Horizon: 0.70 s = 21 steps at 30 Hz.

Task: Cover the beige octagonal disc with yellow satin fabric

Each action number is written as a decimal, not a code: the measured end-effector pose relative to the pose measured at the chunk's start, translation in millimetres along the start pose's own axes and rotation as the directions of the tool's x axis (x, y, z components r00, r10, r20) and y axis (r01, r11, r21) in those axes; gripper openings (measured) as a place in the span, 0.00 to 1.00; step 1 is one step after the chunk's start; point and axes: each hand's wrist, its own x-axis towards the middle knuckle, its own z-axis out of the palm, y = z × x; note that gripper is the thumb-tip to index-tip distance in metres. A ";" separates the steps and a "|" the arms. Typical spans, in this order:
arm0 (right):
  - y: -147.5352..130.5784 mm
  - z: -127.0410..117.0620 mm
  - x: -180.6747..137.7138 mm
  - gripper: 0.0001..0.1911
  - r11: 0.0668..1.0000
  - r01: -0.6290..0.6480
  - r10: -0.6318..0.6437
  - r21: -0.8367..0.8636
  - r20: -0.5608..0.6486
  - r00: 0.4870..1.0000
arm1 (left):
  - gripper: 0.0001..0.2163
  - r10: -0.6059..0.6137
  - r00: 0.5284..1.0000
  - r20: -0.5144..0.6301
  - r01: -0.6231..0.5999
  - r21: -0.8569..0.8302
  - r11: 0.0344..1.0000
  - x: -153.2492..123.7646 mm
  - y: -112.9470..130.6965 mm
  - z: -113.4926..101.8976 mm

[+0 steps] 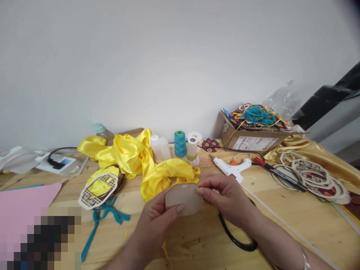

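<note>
Over the middle of the table I hold a pale grey, flat piece with scalloped edges. My left hand grips its left side, thumb across the face. My right hand pinches at its upper right edge, where yellow satin fabric meets it. Whether the fingertips hold the piece, the fabric or both is partly hidden. The satin runs from the piece's top edge into a loose heap at the back left. A white glue gun lies just beyond my right hand, and a black cable curves below it.
Behind stand white bottles, a teal thread cone and a white spool. Left lie fretwork frames, teal ribbon and pink sheets. Right are a cardboard box, a black marker and more fretwork pieces.
</note>
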 end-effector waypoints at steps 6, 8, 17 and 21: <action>0.8 -1.5 -1.1 0.11 0.991 -0.125 0.124 0.043 0.033 0.992 | 0.15 0.016 1.000 0.006 -0.017 0.101 0.995 0.3 1.3 -2.9; 0.6 -2.1 -1.2 0.11 0.981 -0.184 0.181 0.067 0.052 0.982 | 0.15 0.000 1.000 0.012 -0.001 0.100 0.995 1.3 1.4 -3.2; 9.3 -2.1 3.5 0.15 0.956 -0.277 0.266 0.101 0.106 0.958 | 0.15 -0.129 0.991 -0.016 0.130 0.004 0.992 4.3 5.1 2.4; 12.9 -1.0 3.0 0.21 0.884 -0.408 0.345 0.227 0.272 0.899 | 0.16 -0.152 0.988 -0.022 0.151 -0.043 0.988 4.3 8.2 2.8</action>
